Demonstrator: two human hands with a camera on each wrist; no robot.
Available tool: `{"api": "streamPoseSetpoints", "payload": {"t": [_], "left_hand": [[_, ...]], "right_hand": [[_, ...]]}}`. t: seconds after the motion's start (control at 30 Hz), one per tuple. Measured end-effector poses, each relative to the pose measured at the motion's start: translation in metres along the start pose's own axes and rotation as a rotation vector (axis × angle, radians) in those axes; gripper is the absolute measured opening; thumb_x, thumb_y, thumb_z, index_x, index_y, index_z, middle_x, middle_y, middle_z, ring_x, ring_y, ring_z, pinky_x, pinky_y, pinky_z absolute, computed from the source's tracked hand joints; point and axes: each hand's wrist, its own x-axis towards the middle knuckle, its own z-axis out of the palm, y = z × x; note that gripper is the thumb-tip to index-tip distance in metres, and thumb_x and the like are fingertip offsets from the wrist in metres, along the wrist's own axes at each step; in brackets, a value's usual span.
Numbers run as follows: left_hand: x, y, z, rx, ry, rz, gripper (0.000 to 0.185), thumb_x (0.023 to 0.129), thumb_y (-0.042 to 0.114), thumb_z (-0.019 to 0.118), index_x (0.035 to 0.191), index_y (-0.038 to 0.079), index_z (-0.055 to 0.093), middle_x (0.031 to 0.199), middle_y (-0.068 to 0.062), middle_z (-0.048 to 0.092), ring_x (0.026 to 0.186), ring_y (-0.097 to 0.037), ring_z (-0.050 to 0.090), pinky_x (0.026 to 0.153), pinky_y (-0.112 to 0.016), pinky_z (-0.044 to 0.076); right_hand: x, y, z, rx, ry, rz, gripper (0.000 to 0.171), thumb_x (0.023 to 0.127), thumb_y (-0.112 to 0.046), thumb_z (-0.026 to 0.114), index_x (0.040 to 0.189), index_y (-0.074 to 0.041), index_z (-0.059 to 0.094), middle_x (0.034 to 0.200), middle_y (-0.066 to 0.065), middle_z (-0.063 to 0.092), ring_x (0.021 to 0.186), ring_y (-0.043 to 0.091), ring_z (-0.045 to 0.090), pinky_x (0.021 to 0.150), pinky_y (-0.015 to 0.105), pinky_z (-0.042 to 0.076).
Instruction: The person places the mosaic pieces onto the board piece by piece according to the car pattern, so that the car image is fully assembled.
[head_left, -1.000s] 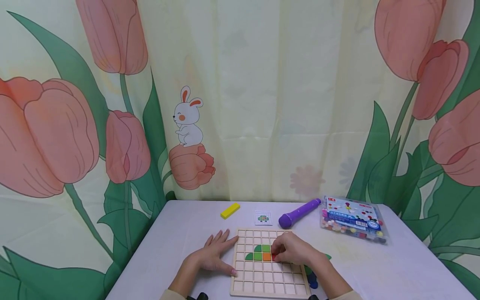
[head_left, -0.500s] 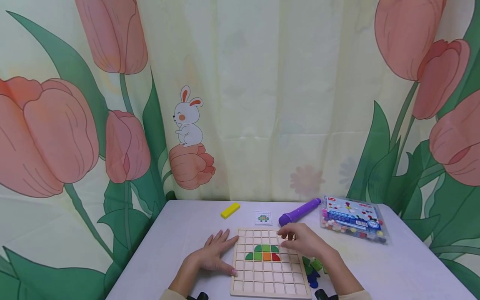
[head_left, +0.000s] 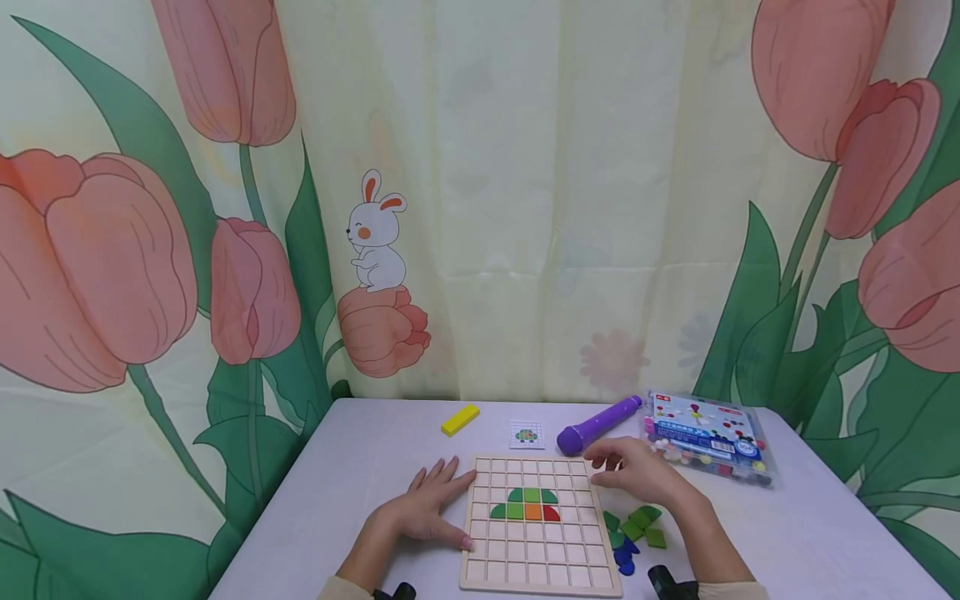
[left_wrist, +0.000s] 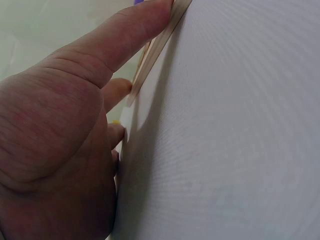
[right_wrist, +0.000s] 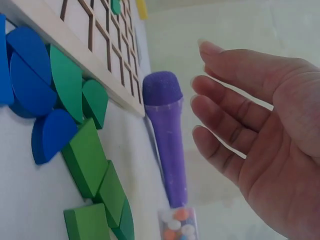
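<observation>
Below, my right hand [head_left: 637, 472] hovered empty with fingers spread, the loose green pieces [head_left: 639, 525] at its 6 o'clock, my left hand [head_left: 427, 508] lying flat against the wooden grid board [head_left: 534, 575].

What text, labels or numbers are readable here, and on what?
No text is legible in any view.
Bead bag: printed label with a red logo patch and characters, too small to read.
Pattern card: a grid picture only, no words visible.
Purple toy microphone, wooden grid board: no markings visible.
</observation>
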Motion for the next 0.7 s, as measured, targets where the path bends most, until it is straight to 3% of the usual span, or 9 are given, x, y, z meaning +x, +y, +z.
{"api": "streamPoseSetpoints", "payload": {"t": [0.2,0.37,0.7], "left_hand": [[0.002,-0.004,0.002,0.007,0.001,-0.008,0.11,0.07,0.074,0.081,0.163,0.038,0.034,0.176,-0.011,0.015,0.164,-0.036,0.004,0.128,-0.065,0.001],[0.002,-0.004,0.002,0.0,0.001,-0.013,0.111,0.07,0.075,0.081,0.163,0.037,0.034,0.176,-0.01,0.015,0.164,-0.035,0.004,0.129,-0.064,0.001],[0.001,0.0,0.0,-0.002,-0.002,-0.002,0.109,0.072,0.071,0.082,0.163,0.035,0.034,0.175,-0.012,0.015,0.163,-0.037,0.004,0.128,-0.067,0.002]], "right_hand": [[-0.003,0.007,-0.006,0.02,-0.021,0.014,0.03,0.09,-0.014,0.081,0.117,-0.004,0.074,0.096,0.002,0.07,0.086,0.019,0.058,0.069,0.024,0.051],[-0.006,0.013,-0.008,0.055,-0.082,0.024,0.028,0.087,-0.01,0.083,0.114,-0.003,0.075,0.099,0.008,0.072,0.084,0.019,0.059,0.069,0.024,0.053],[-0.012,0.021,-0.01,0.113,-0.189,0.091,0.023,0.084,-0.007,0.084,0.105,-0.003,0.076,0.09,0.005,0.072,0.082,0.02,0.06,0.067,0.027,0.052]]}}
